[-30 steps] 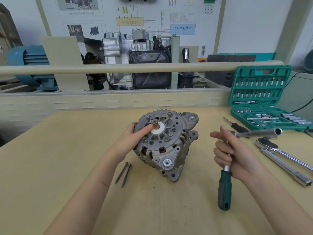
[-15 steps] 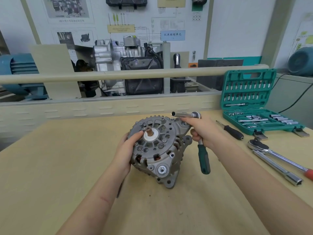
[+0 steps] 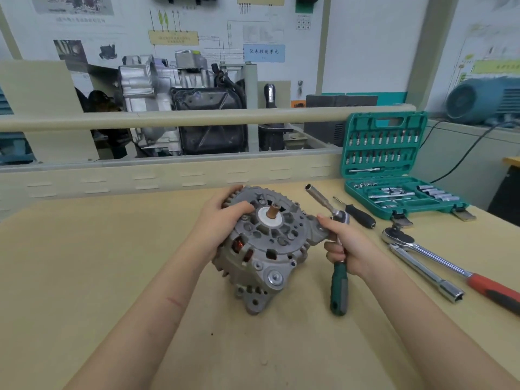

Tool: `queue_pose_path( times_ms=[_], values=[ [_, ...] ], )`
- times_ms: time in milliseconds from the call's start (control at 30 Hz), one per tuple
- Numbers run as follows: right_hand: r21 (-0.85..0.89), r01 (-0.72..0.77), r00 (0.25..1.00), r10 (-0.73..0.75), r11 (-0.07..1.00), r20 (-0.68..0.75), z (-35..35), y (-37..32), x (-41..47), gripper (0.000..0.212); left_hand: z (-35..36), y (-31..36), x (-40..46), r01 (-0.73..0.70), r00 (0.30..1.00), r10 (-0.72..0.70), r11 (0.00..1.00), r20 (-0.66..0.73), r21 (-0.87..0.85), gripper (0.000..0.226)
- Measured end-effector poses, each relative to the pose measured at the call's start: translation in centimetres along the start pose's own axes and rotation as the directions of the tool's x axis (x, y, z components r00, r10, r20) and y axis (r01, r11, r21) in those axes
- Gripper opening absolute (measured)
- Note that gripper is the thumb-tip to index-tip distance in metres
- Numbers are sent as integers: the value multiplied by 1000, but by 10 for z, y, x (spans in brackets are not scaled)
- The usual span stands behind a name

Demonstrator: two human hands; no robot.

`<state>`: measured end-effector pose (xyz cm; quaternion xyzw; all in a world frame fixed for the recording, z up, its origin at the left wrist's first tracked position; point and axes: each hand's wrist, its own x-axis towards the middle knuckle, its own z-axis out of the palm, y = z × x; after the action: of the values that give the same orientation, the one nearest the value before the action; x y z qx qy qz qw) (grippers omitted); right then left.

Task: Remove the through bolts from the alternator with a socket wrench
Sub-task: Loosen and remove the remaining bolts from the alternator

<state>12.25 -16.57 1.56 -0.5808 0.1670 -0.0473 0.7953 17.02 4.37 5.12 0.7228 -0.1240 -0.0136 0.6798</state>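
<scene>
One text can be read: a pale blue sign (image 3: 263, 53) on the white wall panel (image 3: 371, 46) behind the workshop bench carries a single line of dark Chinese characters, which appear to read 仪表控制单元. A yellow label (image 3: 173, 38) to its left on the same panel bears a line of print too blurred to make out, as does the poster (image 3: 496, 66) at the far right. No brand or number on the socket set case (image 3: 385, 123) is legible.

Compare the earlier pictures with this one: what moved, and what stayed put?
The right hand carried the wrench from out at the right to the alternator; its socket points up and away, on no bolt. The left hand kept gripping the alternator.
</scene>
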Motion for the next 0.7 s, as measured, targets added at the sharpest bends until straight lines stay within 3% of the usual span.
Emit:
queue_pose_path(
  times_ms=[233,300,367,433,567,700],
  values=[
    [-82,-48,995,54,995,80,-14,-4,-3,14,-5,6,7,0,996,-5,998,85,66,30],
    [-107,-34,996,42,994,73,-14,-2,-5,14,-4,8,6,15,1000,-13,988,-16,151,36],
    [-120,-15,998,22,993,58,-12,0,-7,13,-2,6,-1,32,987,16,956,-161,292,57],
    [-135,-6,999,12,991,46,-11,0,-11,13,1,-2,-25,5,970,71,949,-231,315,77],
    [-149,-19,999,26,989,48,-11,0,-24,14,13,-25,-88,-245,966,258,934,-17,259,80],
    [-170,-20,998,30,985,55,-7,2,-46,9,5,-39,-87,-212,976,217,960,-6,185,78]
  ],
)
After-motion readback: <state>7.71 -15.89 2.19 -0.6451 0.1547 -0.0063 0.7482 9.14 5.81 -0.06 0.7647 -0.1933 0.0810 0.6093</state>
